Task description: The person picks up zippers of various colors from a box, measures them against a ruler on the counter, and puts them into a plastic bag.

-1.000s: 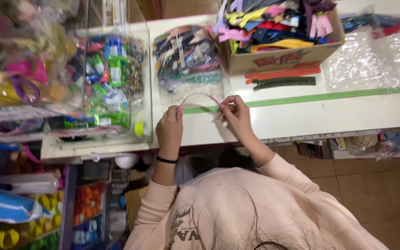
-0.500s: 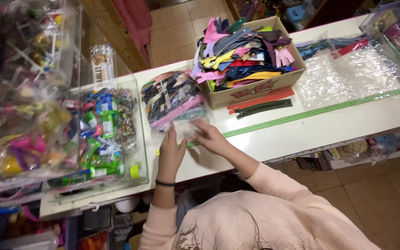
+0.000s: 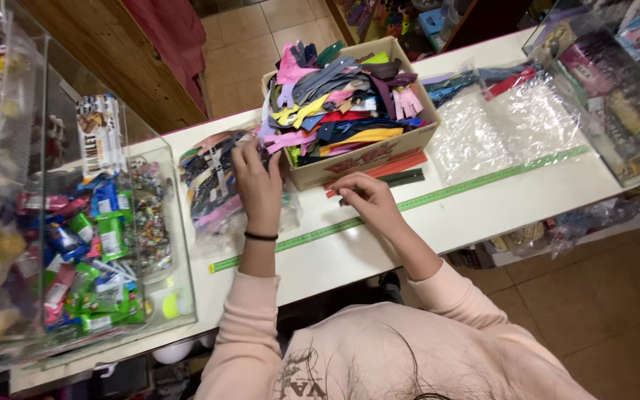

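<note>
left hand (image 3: 257, 181): mine, fingers spread, flat on the clear bag of zippers (image 3: 216, 185) at the table's far edge. Pinned so it can't slide.
right hand (image 3: 368, 200): fingers curled, tips on the loose zippers (image 3: 390, 172) by the box front; can't tell if pinching.
cardboard box (image 3: 357, 159): one, far edge, heaped with mixed-colour zippers, within reach.
green measuring tape (image 3: 424, 200): one, flat along the table (image 3: 498, 215), just nearer me than both hands.
count: two bare hands, one bag, one box.

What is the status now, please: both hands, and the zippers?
Left hand on the clear bag of zippers. Right hand resting on the white counter beside the cardboard box. Nothing blocking.
</note>
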